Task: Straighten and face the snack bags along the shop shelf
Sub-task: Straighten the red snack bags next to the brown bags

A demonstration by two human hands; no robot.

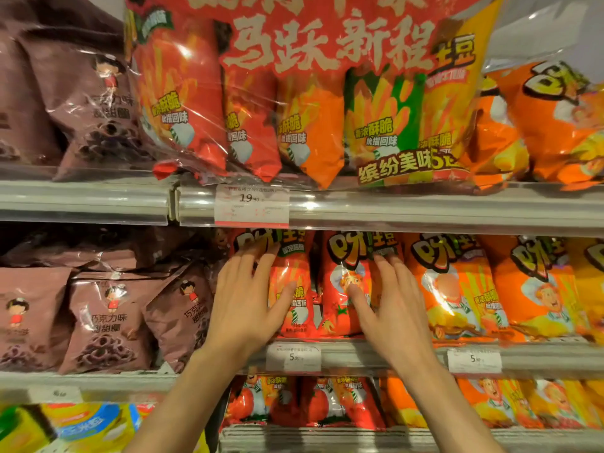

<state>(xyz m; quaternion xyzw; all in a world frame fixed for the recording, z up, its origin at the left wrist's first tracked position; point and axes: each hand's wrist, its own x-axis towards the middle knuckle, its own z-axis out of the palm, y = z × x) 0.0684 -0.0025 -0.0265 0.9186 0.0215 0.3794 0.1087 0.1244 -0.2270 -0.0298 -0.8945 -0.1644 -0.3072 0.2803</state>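
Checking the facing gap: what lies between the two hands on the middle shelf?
Head view: between left hand and right hand, only red snack bags' fronts and a dark gap.

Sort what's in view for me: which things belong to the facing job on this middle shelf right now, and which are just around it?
In the job:
left hand, flat on the left red bag
right hand, flat on the right red bag
orange bags next along the row

Just around:
brown bags
multipack on the shelf above
price tags
lower-shelf bags

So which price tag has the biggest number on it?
The price tag on the upper shelf rail, reading 19.90. The two tags on the rail below both start with 5.
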